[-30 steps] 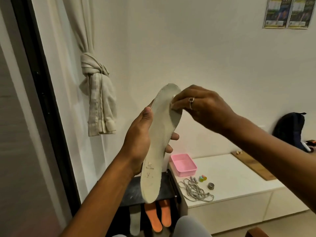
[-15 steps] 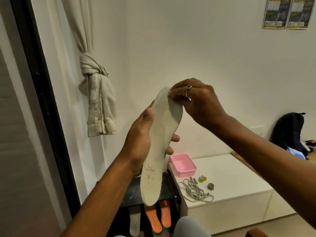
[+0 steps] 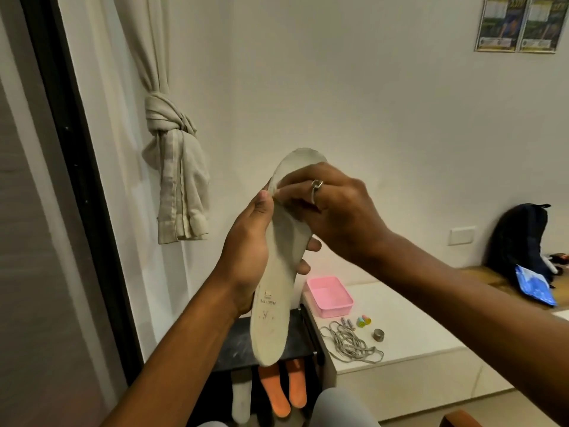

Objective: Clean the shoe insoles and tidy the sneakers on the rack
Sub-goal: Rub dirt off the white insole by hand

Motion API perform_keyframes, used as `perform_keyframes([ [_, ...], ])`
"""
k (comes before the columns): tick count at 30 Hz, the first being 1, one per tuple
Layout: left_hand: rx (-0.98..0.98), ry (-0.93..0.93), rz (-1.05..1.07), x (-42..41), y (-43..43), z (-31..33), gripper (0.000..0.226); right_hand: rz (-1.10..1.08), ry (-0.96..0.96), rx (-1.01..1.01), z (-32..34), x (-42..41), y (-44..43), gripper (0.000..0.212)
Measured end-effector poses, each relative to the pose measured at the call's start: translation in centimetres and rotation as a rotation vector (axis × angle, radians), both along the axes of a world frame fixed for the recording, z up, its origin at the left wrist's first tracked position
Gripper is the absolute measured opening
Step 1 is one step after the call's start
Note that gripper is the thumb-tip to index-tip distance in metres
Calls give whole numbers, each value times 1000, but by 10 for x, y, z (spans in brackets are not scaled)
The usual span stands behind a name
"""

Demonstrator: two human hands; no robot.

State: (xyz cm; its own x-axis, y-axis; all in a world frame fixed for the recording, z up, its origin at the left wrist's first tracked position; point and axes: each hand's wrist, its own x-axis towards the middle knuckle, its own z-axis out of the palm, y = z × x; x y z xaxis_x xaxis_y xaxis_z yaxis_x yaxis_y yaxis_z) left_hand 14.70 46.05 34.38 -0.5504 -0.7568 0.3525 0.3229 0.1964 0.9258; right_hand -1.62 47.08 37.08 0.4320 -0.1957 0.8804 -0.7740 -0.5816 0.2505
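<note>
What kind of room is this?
Probably a room in someone's home. A knotted cream fabric curtain hangs tied up, flat orange insoles sit in a low black shoe rack, and a dark soft backpack leans against the white wall.

This is a room in a home, probably a bedroom or sitting room. A cream fabric curtain [image 3: 181, 192] is tied in a knot beside a dark upright frame [image 3: 77, 149]. Two printed posters [image 3: 520, 23] hang on the plain white wall, which also carries a white switch plate [image 3: 462, 235]. A dark backpack [image 3: 520, 238] leans against that wall. A low white tabletop [image 3: 409, 328] bears a pink plastic tray [image 3: 336, 309] and a tangle of grey laces [image 3: 348, 343]. Just beside it, a black shoe rack [image 3: 237, 346] holds orange insoles [image 3: 274, 392] under its top shelf.
</note>
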Motion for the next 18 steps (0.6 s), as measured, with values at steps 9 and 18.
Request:
perform_keyframes([
  [9,59,33,8,2,-1,0,58,0,-207,35,3,11,-9,14],
  [18,147,128,-76,9,-6,4,58,-74,39,43,-1,5,-7,14],
])
